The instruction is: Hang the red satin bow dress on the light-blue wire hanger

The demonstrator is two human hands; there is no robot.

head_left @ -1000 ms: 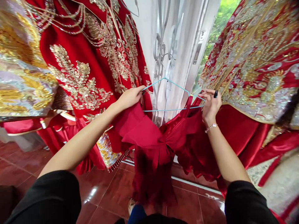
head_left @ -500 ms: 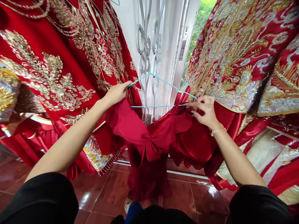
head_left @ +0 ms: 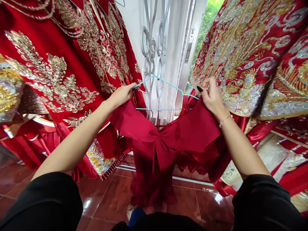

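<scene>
While the red dress (head_left: 192,134) is held up, its cloth is pinched tight in the fingers of the left hand (head_left: 121,95) and the right hand (head_left: 211,98). A blue hanger (head_left: 163,109) is seen just beyond it, its top not yet covered.

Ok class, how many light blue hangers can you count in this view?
1: the light blue wire hanger, in front of the white curtain, between the left hand and the right hand, carrying the red satin garment. Others may hide among the embroidered robes.
</scene>
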